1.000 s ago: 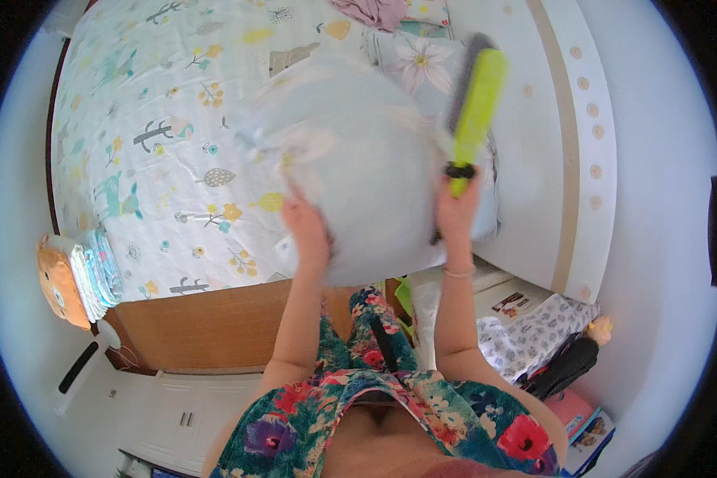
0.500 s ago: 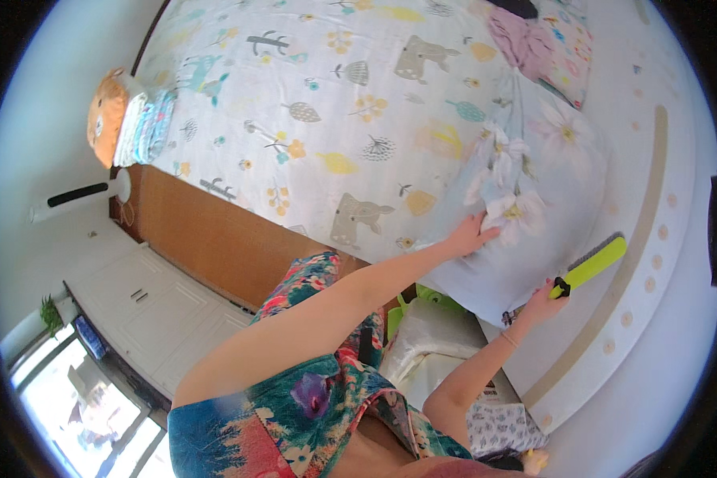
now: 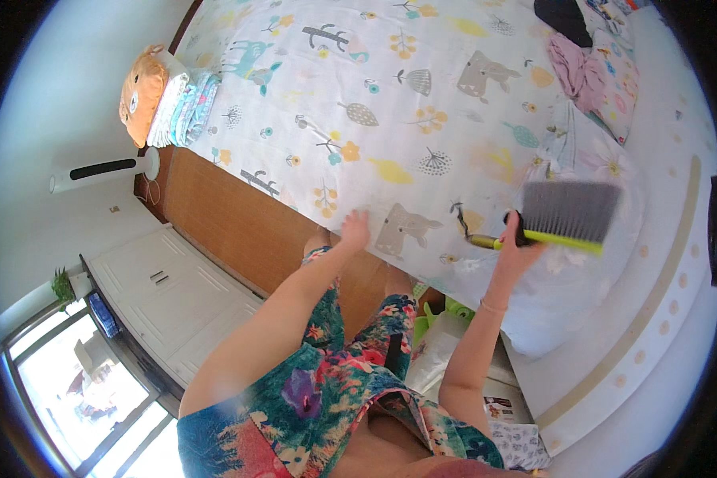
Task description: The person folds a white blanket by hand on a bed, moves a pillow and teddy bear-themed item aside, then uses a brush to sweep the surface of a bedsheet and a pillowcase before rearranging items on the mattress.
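A bed brush with grey bristles and a lime-green back and handle is in my right hand, with my fingers closed round its black grip. It is over the right part of the bed, in front of the pale blue pillow with white flowers. My left hand is at the near edge of the white patterned bed sheet, next to a grey animal print. It holds nothing; its fingers look stretched out, though slightly blurred.
An orange bear cushion and folded cloths lie at the bed's far left corner. A white fan stands beside it. White cabinets are at the left. Pink cloth lies far right, along a padded wall edge.
My right hand has raised the brush up and left from beside the pillow, turning its bristles upward. My left hand has left the pillow and moved left to the bed's edge.
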Demonstrator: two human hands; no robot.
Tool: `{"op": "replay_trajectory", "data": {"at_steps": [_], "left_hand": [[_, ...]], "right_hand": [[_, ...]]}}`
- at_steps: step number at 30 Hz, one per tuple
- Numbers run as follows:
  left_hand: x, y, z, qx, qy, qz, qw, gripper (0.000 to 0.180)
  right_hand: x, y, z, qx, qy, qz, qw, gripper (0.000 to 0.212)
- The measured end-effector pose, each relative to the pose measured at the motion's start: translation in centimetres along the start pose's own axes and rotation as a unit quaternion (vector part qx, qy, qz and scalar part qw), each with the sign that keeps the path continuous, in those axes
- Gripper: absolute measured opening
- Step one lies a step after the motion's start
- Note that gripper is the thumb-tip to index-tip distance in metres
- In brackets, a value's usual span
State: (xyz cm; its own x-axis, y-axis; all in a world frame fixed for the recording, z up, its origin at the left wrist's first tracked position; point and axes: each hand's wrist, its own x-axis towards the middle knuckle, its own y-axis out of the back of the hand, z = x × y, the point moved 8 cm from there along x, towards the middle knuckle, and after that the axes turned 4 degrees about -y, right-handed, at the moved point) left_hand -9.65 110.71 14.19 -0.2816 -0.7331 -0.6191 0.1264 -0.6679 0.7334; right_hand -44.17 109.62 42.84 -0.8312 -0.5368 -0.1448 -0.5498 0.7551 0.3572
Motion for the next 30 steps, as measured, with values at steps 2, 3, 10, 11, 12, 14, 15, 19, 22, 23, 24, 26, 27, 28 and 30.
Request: {"op": "replay_trajectory", "data": {"at_steps": [2,3,10,11,12,14,15,19,22,23,24,26,27,28,30], "left_hand": [[0.8,1.6,-5.7,0.015,-0.005,0.012,1.0,0.054],[1.6,2.5,-8.0,0.044,0.007,0.006,0.999,0.058],[4.1,6.0,-18.1,0.077,-0.07,-0.033,0.994,0.07],[4.1,6.7,-18.7,0.074,-0.084,-0.039,0.993,0.07],[3.9,7.3,-19.6,0.045,-0.095,-0.061,0.993,0.07],[4.6,8.2,-20.3,0.005,-0.118,-0.084,0.989,0.07],[5.3,8.2,-17.5,-0.02,-0.172,-0.096,0.98,0.07],[6.0,8.9,-20.2,-0.009,-0.234,-0.1,0.967,0.062],[8.6,8.1,-22.3,-0.107,-0.225,-0.184,0.951,0.051],[9.8,8.9,-26.2,-0.108,-0.186,-0.177,0.961,0.051],[11.7,10.6,-27.0,-0.176,-0.166,-0.163,0.956,0.047],[15.4,13.7,-31.0,-0.167,-0.104,-0.108,0.974,0.045],[16.8,15.2,-33.9,-0.09,-0.064,-0.069,0.991,0.047],[17.2,16.7,-34.3,-0.08,-0.035,-0.092,0.992,0.052],[17.2,19.3,-36.3,-0.072,0.001,-0.107,0.992,0.056]], "right_hand": [[-1.5,-4.1,3.2,-0.022,-0.128,-0.038,0.991,0.039],[-3.5,-5.8,5.4,-0.012,-0.257,-0.07,0.964,0.043],[-15.7,-6.4,22.1,-0.379,-0.261,0.038,0.887,0.068],[-16.8,-6.8,24.2,-0.412,-0.272,0.066,0.867,0.069],[-18.2,-7.8,26.6,-0.443,-0.284,0.091,0.846,0.07],[-16.6,-13.2,31.4,-0.352,-0.217,0.182,0.892,0.063],[-13.5,-16.3,36.3,-0.086,-0.278,0.185,0.939,0.051],[-4.7,-58.8,22.2,-0.081,-0.157,-0.106,0.979,0.062],[1.5,-71.4,8.8,0.13,-0.102,-0.156,0.974,0.047],[-0.9,-75.8,4.6,0.206,-0.172,-0.249,0.931,0.045],[1.5,-74.3,3.6,0.079,-0.078,-0.2,0.973,0.045],[2.7,-71.2,2.0,-0.082,0.091,-0.154,0.98,0.046],[0.9,-68.2,1.5,-0.114,0.164,-0.159,0.967,0.046],[0.0,-63.8,4.2,-0.159,0.136,-0.182,0.961,0.048],[-6.1,-56.5,8.9,-0.323,0.112,-0.331,0.88,0.05]]}}
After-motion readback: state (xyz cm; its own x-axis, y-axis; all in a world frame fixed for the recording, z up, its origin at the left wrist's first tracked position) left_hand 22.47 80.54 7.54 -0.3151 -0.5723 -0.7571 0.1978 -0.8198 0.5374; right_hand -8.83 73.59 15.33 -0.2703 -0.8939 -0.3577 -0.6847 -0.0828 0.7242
